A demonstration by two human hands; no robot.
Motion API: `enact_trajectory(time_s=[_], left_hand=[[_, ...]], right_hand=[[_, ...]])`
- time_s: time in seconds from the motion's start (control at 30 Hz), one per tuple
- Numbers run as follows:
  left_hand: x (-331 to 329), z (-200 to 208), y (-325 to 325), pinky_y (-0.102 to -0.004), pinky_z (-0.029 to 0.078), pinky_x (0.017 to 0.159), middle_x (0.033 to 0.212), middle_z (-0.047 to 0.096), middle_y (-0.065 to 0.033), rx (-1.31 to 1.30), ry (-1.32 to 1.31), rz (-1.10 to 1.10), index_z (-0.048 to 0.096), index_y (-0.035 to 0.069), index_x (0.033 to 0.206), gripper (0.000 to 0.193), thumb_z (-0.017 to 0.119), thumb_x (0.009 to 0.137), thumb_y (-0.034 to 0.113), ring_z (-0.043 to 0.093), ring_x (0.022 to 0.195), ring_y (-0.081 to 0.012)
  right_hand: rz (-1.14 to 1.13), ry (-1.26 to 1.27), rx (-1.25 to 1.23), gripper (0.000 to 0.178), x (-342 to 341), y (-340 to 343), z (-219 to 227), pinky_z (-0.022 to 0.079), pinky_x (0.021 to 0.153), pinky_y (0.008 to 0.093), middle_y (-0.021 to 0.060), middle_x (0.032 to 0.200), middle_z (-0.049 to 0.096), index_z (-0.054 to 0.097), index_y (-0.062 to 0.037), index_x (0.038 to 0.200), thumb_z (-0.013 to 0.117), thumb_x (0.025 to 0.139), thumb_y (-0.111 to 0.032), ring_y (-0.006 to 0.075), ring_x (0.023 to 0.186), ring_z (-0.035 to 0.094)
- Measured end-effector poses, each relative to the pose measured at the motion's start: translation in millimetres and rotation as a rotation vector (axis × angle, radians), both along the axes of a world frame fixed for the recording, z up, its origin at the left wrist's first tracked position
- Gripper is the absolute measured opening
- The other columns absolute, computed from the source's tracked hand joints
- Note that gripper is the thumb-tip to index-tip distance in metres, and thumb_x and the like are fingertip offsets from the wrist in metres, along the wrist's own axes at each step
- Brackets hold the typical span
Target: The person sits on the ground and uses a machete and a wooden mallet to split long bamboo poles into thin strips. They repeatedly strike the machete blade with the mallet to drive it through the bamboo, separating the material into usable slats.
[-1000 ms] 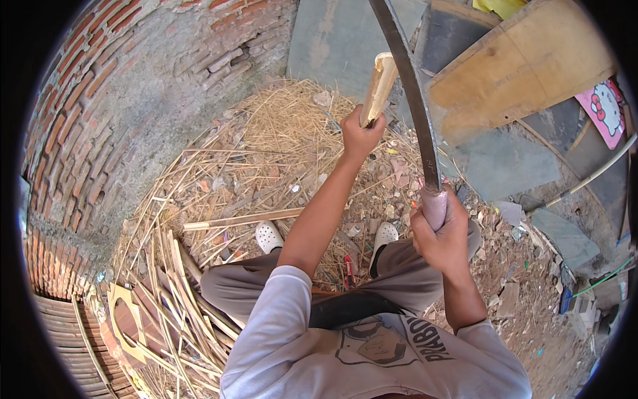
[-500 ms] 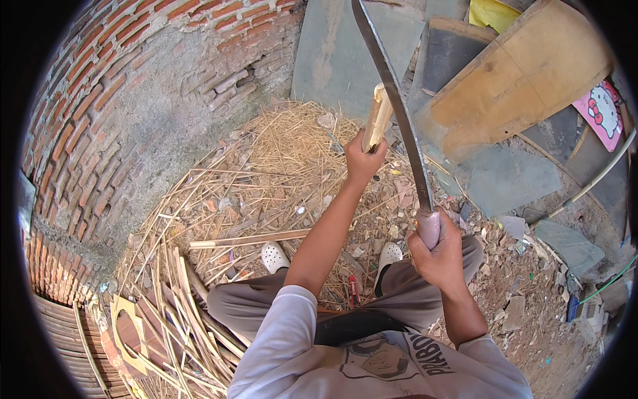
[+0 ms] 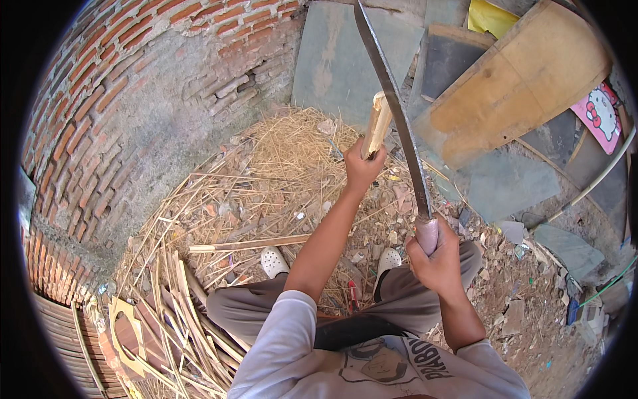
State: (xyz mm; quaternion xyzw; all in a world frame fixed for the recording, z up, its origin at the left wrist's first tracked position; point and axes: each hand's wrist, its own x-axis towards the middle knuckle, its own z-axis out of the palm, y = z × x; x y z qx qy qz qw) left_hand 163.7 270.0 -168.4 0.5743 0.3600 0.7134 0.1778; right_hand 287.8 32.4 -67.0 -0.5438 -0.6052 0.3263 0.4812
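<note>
My right hand is wrapped round the pale handle of a long machete, its dark, slightly curved blade pointing up and away from me. Stretched out ahead, my left hand grips a short piece of split bamboo or wood by its near end, pale and tilted upward. The blade passes close to the right of this piece; whether they touch I cannot tell. Between my feet lies a small red tool, too small to name.
A heap of long split strips lies at my left. Dry shavings and rubble cover the ground ahead. A brick wall curves along the left. Grey slabs and a brown wooden board lean at the far right.
Almost nothing differs. The machete's handle and my right hand have shifted slightly down and left; the wood piece in my left hand sits a little lower.
</note>
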Motion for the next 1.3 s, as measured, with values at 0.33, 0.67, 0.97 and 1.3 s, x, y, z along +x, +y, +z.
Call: enact_trajectory(time_s=[0.33, 0.67, 0.97, 1.3], left_hand=[[0, -6, 6, -0.0293, 0.050, 0.053, 0.065, 0.066, -0.0082, -0.025, -0.006, -0.014, 0.068, -0.003, 0.089, 0.017, 0.072, 0.078, 0.010, 0.064, 0.056, -0.0131], [0, -6, 1, -0.0312, 0.050, 0.054, 0.065, 0.067, -0.0101, -0.009, 0.012, -0.039, 0.066, -0.004, 0.088, 0.019, 0.072, 0.078, 0.011, 0.066, 0.058, -0.0152], [-1, -6, 5, -0.0308, 0.049, 0.053, 0.064, 0.064, -0.0092, 0.005, -0.020, -0.010, 0.067, -0.003, 0.088, 0.016, 0.071, 0.078, 0.009, 0.062, 0.056, -0.0130], [-22, 11, -12, -0.0382, 0.049, 0.078, 0.097, 0.064, -0.0155, -0.138, 0.171, 0.010, 0.056, -0.002, 0.114, 0.044, 0.075, 0.079, 0.018, 0.063, 0.091, -0.0214]], right_hand=[[-0.110, 0.241, 0.249, 0.017, -2, -20, 26, 0.043, 0.057, 0.0241, 0.0011, 0.071, 0.056, 0.056, 0.0027, 0.094, 0.066, 0.080, 0.002, 0.0067, 0.063, 0.051], [-0.067, -0.070, 0.064, 0.015, 2, 4, -12, 0.045, 0.058, 0.0287, 0.0038, 0.070, 0.056, 0.055, 0.0001, 0.093, 0.063, 0.081, -0.001, 0.0123, 0.062, 0.054], [0.110, 0.226, -0.306, 0.016, 11, -12, 11, 0.045, 0.058, 0.0313, 0.0087, 0.069, 0.057, 0.056, -0.0005, 0.091, 0.065, 0.079, -0.005, 0.0146, 0.061, 0.055], [-0.047, -0.040, 0.020, 0.019, -17, 7, -1, 0.043, 0.054, 0.0297, 0.0054, 0.070, 0.058, 0.055, -0.0018, 0.091, 0.067, 0.089, -0.015, 0.0137, 0.059, 0.055]])
